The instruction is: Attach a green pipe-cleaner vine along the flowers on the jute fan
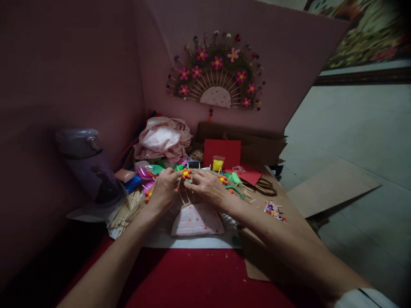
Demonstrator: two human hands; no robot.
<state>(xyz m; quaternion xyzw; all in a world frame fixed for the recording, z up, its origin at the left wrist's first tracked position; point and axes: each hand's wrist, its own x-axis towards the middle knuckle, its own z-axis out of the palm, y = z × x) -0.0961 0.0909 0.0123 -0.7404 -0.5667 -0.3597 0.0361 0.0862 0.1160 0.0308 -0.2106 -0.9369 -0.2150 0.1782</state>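
Note:
A half-round craft fan made of sticks, twine and a white dotted fabric base lies in front of me. Orange clay flowers with yellow centres sit along its twine band, and one orange flower shows between my hands. My left hand has its fingers closed on the band, just left of that flower. On the other side, my right hand presses bent fingers together at the band. The fingertips partly hide what they touch, and both forearms cover the fan's sides.
A finished-looking fan with pink flowers hangs on the pink wall. Left stand a purple bottle and a heap of sticks. Behind are crumpled dotted fabric, red card and a yellow clay packet. Cardboard lies right.

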